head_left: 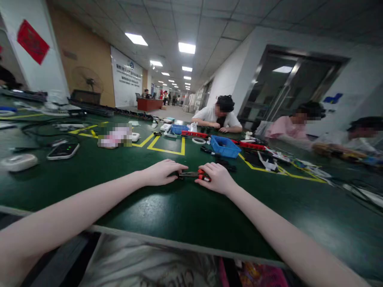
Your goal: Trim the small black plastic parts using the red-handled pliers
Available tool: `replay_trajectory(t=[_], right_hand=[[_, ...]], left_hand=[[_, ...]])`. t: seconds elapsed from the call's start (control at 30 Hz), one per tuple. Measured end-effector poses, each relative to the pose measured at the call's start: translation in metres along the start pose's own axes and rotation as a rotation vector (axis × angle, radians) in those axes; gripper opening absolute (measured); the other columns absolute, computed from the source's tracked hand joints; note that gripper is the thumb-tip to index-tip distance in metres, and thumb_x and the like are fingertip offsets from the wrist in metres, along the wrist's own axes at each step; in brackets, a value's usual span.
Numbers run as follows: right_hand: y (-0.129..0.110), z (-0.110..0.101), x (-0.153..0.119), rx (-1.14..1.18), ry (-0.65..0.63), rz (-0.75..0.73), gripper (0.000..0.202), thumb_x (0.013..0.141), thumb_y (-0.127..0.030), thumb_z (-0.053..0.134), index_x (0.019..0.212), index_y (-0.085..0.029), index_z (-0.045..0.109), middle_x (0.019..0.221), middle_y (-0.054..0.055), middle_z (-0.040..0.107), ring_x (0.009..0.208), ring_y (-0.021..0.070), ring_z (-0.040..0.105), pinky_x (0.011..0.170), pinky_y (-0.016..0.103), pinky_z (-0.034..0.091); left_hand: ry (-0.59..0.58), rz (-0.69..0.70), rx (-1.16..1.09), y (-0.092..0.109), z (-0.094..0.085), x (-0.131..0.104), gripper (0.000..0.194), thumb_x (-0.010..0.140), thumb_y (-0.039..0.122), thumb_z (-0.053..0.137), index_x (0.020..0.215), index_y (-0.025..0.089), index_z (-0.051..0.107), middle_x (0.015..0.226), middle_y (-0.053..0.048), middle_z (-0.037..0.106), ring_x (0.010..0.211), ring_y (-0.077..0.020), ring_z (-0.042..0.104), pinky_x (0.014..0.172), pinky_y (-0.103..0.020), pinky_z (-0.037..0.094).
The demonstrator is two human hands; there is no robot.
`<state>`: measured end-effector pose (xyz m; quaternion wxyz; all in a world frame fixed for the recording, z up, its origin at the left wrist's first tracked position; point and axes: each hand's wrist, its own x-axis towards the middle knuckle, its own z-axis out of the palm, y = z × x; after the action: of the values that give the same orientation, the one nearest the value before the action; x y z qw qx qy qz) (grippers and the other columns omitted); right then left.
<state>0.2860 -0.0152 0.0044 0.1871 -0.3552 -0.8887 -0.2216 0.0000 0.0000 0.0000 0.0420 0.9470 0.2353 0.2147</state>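
Red-handled pliers [201,175] lie level in my right hand [220,178], whose fingers are wrapped round the handles. Their long, thin metal jaws point left, toward my left hand [163,172]. The left fingers are closed on a small dark piece [180,174] at the tip of the jaws. It is too small and blurred to name, and I cannot tell whether the jaws grip it. Both hands are low over the green tabletop [167,207], near the middle of my side.
Beyond my hands stand a blue bin [224,146] and dark parts [226,164]. A black-screened device [63,151] and a white rounded case [19,162] lie at left. Yellow tape [166,151] marks the table. A person [220,115] sits opposite, others at right.
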Motion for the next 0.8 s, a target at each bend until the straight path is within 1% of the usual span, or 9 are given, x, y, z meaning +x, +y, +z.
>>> replay_trajectory(t=[0.13, 0.27, 0.43, 0.5, 0.63, 0.7, 0.8], right_hand=[[0.001, 0.0007, 0.0003, -0.002, -0.008, -0.001, 0.048, 0.089, -0.059, 0.061, 0.106, -0.014, 0.065, 0.093, 0.011, 0.069, 0.086, 0.0253, 0.063, 0.075, 0.036, 0.045], [0.0026, -0.0002, -0.0005, -0.004, -0.018, -0.012, 0.046, 0.089, -0.059, 0.06, 0.102, -0.015, 0.065, 0.091, 0.011, 0.067, 0.082, 0.0239, 0.062, 0.073, 0.035, 0.044], [0.0041, -0.0026, -0.0014, -0.008, -0.015, -0.025, 0.045, 0.09, -0.058, 0.058, 0.101, -0.015, 0.064, 0.091, 0.011, 0.066, 0.082, 0.0234, 0.06, 0.073, 0.035, 0.043], [0.0044, -0.004, -0.0013, -0.012, -0.014, -0.031, 0.045, 0.091, -0.058, 0.058, 0.102, -0.015, 0.065, 0.091, 0.011, 0.066, 0.082, 0.0236, 0.06, 0.073, 0.035, 0.042], [0.0047, -0.007, -0.0008, -0.077, -0.003, -0.068, 0.049, 0.092, -0.059, 0.055, 0.103, -0.013, 0.065, 0.093, 0.013, 0.066, 0.083, 0.0249, 0.058, 0.073, 0.037, 0.041], [0.005, -0.0077, -0.0008, -0.102, 0.006, -0.082, 0.049, 0.092, -0.059, 0.055, 0.103, -0.013, 0.065, 0.093, 0.013, 0.066, 0.083, 0.025, 0.058, 0.072, 0.037, 0.041], [0.006, -0.007, -0.0016, -0.075, 0.005, -0.064, 0.047, 0.091, -0.059, 0.056, 0.102, -0.014, 0.064, 0.092, 0.012, 0.066, 0.082, 0.0244, 0.058, 0.072, 0.036, 0.041]], left_hand=[[-0.01, 0.035, 0.033, -0.0006, -0.001, 0.0002, 0.04, 0.091, 0.015, 0.056, 0.131, 0.02, 0.056, 0.118, -0.007, 0.069, 0.109, -0.0228, 0.063, 0.1, -0.037, 0.045], [-0.016, 0.065, 0.067, -0.0005, -0.0014, 0.0017, 0.032, 0.093, 0.019, 0.056, 0.125, 0.021, 0.06, 0.118, -0.008, 0.068, 0.11, -0.0233, 0.063, 0.097, -0.036, 0.046], [0.016, 0.09, 0.094, 0.0006, -0.0001, 0.0039, 0.029, 0.094, 0.021, 0.057, 0.122, 0.021, 0.062, 0.122, -0.007, 0.068, 0.117, -0.0234, 0.061, 0.105, -0.037, 0.043], [0.014, 0.079, 0.068, 0.0016, 0.0002, 0.0047, 0.029, 0.093, 0.021, 0.058, 0.122, 0.021, 0.062, 0.119, -0.006, 0.069, 0.113, -0.0221, 0.064, 0.104, -0.037, 0.043], [0.007, 0.027, 0.011, 0.0039, -0.0007, 0.0061, 0.029, 0.092, 0.021, 0.06, 0.12, 0.021, 0.062, 0.112, -0.005, 0.07, 0.101, -0.0209, 0.067, 0.094, -0.033, 0.048], [0.003, 0.016, -0.001, 0.0048, -0.0014, 0.0069, 0.029, 0.091, 0.022, 0.06, 0.12, 0.021, 0.062, 0.112, -0.004, 0.069, 0.1, -0.0211, 0.067, 0.091, -0.033, 0.048], [-0.008, 0.017, -0.007, 0.0056, -0.0016, 0.0083, 0.028, 0.091, 0.021, 0.06, 0.12, 0.021, 0.062, 0.114, -0.005, 0.069, 0.101, -0.0213, 0.067, 0.091, -0.033, 0.048]])
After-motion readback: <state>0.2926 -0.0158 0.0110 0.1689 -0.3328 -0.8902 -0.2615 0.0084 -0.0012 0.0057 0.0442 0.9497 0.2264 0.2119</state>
